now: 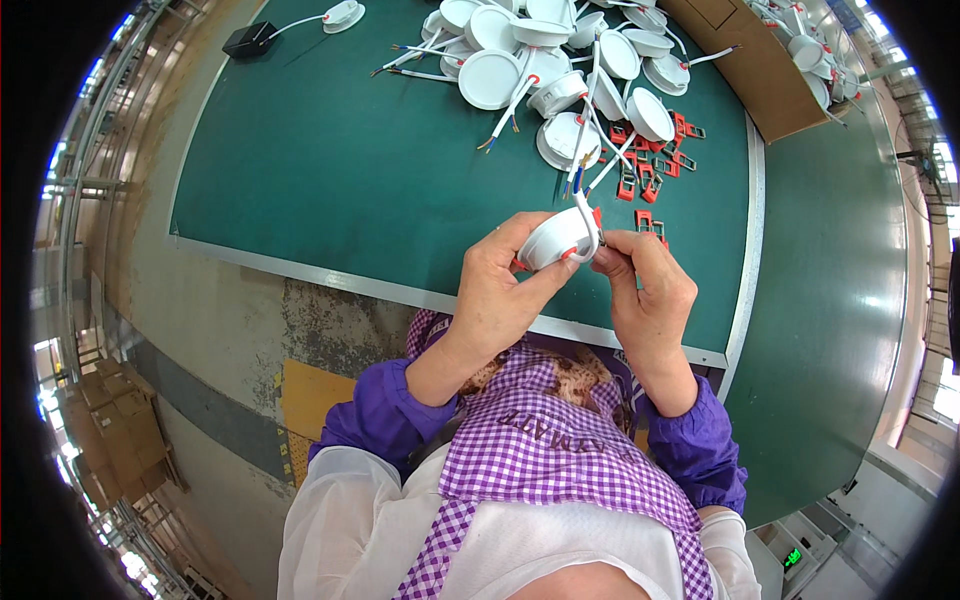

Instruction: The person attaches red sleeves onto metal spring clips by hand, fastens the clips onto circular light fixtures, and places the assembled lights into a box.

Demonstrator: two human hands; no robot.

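Note:
Over the near edge of the table, my left hand grips a round white downlight between thumb and fingers, tilted on its side. A white cable curves from it, its bare blue and brown wire ends pointing away from me. On the downlight's right side shows a red spring clip. My right hand is closed there, thumb and forefinger pinching at the clip, which the fingertips partly hide. Another bit of red shows at the light's left side, beside my left fingers. Just beyond my right hand lie loose red clips.
Many white downlights with cables are heaped at the far side of the green table. Several red clips lie near them. A cardboard box of lights stands far right. A black box wired to a light sits far left.

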